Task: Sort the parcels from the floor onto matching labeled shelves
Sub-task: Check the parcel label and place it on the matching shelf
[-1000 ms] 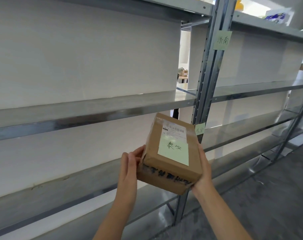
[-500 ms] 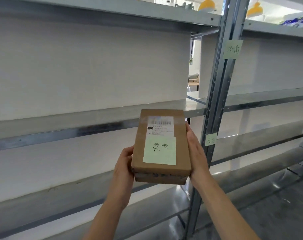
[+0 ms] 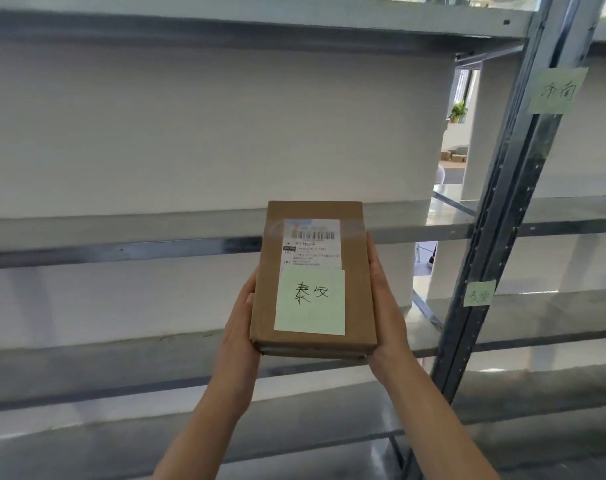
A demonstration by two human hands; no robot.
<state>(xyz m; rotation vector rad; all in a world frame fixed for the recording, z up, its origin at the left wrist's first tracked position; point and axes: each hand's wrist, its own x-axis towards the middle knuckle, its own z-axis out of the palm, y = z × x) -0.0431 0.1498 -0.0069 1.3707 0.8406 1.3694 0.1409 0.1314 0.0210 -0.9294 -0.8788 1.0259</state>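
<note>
Cardboard parcel (image 3: 313, 278) is held up in front of an empty metal shelving unit, clasped between both hands at chest height before the middle shelf (image 3: 121, 237). The left hand (image 3: 241, 332) is pressed flat against the parcel's left side and the right hand (image 3: 384, 306) against its right side, so that each hand is closed on the box and neither is free. A printed shipping label (image 3: 311, 242) is seen on the upper face, with a pale green handwritten note (image 3: 310, 301) stuck below it. A similar green tag (image 3: 479, 293) is fixed to the upright post (image 3: 509, 202) at the right, beside a lower shelf level, and another tag (image 3: 556, 91) is fixed higher up; whether the lower tag's characters match the note cannot be read with certainty. The parcel is judged to be a stiff, taped carton, light enough to be carried between two palms, with smooth tape bands that may prove slippery. It is thought best gripped by its long side walls, or supported from beneath, and slid flat onto the shelf rather than dropped, since the contents are not known.
</note>
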